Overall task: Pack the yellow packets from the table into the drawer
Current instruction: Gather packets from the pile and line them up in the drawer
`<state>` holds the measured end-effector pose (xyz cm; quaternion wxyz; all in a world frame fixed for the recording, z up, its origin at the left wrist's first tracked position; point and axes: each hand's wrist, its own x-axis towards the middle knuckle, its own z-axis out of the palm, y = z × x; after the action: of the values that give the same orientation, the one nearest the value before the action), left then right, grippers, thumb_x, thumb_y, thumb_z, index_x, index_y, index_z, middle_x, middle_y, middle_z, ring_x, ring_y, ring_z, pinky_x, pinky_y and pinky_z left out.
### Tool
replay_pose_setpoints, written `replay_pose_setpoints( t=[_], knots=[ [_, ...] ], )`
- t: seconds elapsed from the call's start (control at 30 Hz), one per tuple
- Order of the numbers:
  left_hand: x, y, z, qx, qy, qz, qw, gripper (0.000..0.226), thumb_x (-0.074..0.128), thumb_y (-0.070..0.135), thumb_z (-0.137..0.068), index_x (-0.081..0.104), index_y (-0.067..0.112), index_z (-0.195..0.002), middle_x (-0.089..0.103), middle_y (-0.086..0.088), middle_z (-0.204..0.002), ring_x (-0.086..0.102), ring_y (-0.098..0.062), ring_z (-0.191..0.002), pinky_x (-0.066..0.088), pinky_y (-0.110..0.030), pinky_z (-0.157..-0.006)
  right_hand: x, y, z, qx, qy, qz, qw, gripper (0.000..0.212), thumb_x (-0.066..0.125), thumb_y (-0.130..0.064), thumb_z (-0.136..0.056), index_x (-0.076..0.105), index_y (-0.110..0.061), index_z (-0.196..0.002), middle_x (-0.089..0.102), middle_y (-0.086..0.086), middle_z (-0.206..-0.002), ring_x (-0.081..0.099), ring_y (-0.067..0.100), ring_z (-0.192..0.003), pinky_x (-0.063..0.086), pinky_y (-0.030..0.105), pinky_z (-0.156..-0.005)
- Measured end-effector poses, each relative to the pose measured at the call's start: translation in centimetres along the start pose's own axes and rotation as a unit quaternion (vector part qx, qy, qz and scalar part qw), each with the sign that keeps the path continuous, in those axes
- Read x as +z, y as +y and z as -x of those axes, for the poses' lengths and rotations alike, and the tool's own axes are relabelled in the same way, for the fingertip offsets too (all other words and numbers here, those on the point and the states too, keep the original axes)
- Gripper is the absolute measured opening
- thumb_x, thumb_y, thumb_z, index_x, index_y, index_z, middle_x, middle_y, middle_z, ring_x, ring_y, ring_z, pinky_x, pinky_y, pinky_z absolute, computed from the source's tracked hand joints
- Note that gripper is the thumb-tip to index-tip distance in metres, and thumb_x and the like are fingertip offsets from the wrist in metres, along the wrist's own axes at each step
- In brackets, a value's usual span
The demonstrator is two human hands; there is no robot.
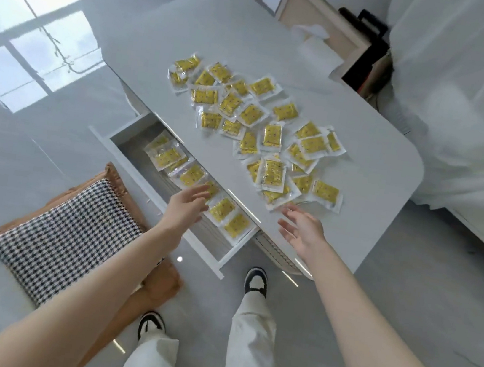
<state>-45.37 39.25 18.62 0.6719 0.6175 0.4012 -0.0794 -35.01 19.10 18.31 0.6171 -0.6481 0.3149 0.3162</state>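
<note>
The white rounded-corner tabletop (374,139) stretches away beyond both hands, its near edge running under the right hand (302,230). A white drawer (143,188) is pulled out from beneath that edge, directly below the left hand (187,207) and reaching further to that hand's left. A black-and-white houndstooth cushion on a brown pad (71,237) lies on the floor to the left of the left forearm.

A loose scatter of yellow packets in clear wrappers (272,134) covers the table ahead of the right hand, the nearest ones just beyond its fingertips. A row of the same yellow packets (192,174) lies in the drawer, partly under the left hand and on either side of it.

Both hands hold nothing. The left has its fingers spread and straight above the drawer. The right has its fingers spread and relaxed, palm turned toward the left hand.
</note>
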Motion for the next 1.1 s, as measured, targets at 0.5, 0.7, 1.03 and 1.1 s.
replay_pose_setpoints(
  t=[0.5,0.7,1.03,1.1],
  knots=[
    [18.8,-0.6,-7.3,-0.104,0.005,-0.082,0.991,0.042,0.041,0.007,-0.097,0.044,0.014,-0.138,0.053,-0.007,-0.134,0.054,-0.022,-0.114,0.047,-0.031,-0.091,-13.3,-6.6,-12.7,0.017,-0.014,0.205,0.978,0.018,0.053,-0.007,-0.093,0.061,-0.016,-0.107,0.062,0.006,-0.109,0.057,0.021,-0.088,0.051,0.031,-0.080],
    [19.9,-1.9,-10.9,-0.120,0.033,-0.102,0.987,0.043,0.040,0.007,-0.096,0.043,0.014,-0.139,0.054,-0.007,-0.134,0.053,-0.024,-0.119,0.044,-0.033,-0.097,-10.7,-5.8,-17.1,0.009,-0.051,0.255,0.965,0.017,0.053,-0.011,-0.093,0.062,-0.019,-0.106,0.062,0.002,-0.110,0.058,0.017,-0.089,0.051,0.034,-0.087],
    [21.8,-3.5,-21.0,-0.086,0.080,-0.101,0.988,0.054,0.053,0.027,-0.094,0.035,0.022,-0.144,0.043,-0.004,-0.145,0.044,-0.022,-0.131,0.036,-0.045,-0.109,-5.3,-5.1,-25.1,-0.050,-0.088,0.338,0.936,0.037,0.048,-0.015,-0.094,0.057,-0.021,-0.130,0.059,-0.006,-0.127,0.055,0.013,-0.115,0.047,0.038,-0.102],
    [22.0,-4.0,-23.5,-0.078,0.076,-0.129,0.986,0.059,0.056,0.030,-0.092,0.032,0.025,-0.146,0.036,-0.003,-0.149,0.036,-0.022,-0.136,0.033,-0.047,-0.111,-4.5,-4.6,-26.9,-0.047,-0.094,0.344,0.933,0.039,0.047,-0.013,-0.095,0.055,-0.019,-0.132,0.058,-0.004,-0.131,0.054,0.013,-0.118,0.045,0.040,-0.103]
  ],
)
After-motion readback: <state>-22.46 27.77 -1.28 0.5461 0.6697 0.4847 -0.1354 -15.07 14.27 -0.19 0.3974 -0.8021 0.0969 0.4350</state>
